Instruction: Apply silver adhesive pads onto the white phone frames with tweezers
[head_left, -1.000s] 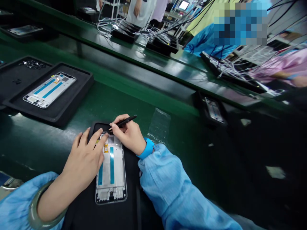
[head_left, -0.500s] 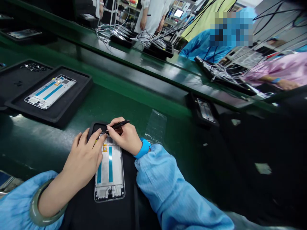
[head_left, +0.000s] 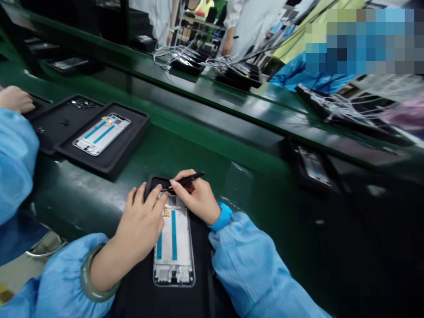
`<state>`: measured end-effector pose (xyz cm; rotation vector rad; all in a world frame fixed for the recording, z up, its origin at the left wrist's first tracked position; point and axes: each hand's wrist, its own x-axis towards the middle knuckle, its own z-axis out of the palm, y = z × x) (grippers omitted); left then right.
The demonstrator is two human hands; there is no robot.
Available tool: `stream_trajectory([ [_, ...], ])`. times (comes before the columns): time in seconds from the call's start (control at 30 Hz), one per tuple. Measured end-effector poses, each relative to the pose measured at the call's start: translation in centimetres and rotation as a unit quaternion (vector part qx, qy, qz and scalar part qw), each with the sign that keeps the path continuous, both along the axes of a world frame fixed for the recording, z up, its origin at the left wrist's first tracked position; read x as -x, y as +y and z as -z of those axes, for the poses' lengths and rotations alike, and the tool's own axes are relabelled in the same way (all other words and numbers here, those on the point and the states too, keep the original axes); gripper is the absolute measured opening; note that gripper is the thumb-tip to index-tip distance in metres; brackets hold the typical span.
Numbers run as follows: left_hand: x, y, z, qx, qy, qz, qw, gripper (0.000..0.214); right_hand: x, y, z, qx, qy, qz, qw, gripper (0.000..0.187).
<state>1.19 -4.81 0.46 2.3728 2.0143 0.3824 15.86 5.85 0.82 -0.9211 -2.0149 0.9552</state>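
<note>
A silver phone frame [head_left: 183, 247] with two blue strips lies in a black foam tray [head_left: 198, 298] in front of me. My left hand [head_left: 141, 225] rests with fingers spread over the frame's upper left edge, fingertips near its top end. Between the thumb and fingers of my right hand [head_left: 198, 198] are black tweezers [head_left: 194, 177], their tip down at the top of the frame. What the tip touches is too small to make out. An orange flex piece [head_left: 166, 212] shows on the frame just below my left fingertips.
Another phone frame [head_left: 103, 134] lies in a tray to the left, beside a tray of small dark parts [head_left: 81, 102]. A co-worker's hand [head_left: 15, 99] is at far left. Clear film [head_left: 239, 183] lies on the green bench. A raised ledge [head_left: 212, 99] with cabled trays runs behind.
The view has swung left, so everything sits further right in the picture. A co-worker's sleeve and hand have come into view at left. My hands keep their places on the frame.
</note>
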Motion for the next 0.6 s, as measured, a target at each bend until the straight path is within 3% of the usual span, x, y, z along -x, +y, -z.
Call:
stream_trajectory([
  [0.3, -0.3, 0.4, -0.2, 0.006, 0.013, -0.020, 1.000, 0.044, -0.5, 0.7, 1.1, 0.080, 0.027, 0.012, 0.996, 0.020],
  [0.6, -0.3, 0.4, 0.0, 0.006, -0.005, -0.018, 1.000, 0.045, -0.4, 0.8, 0.8, 0.083, 0.016, 0.026, 0.996, 0.024],
])
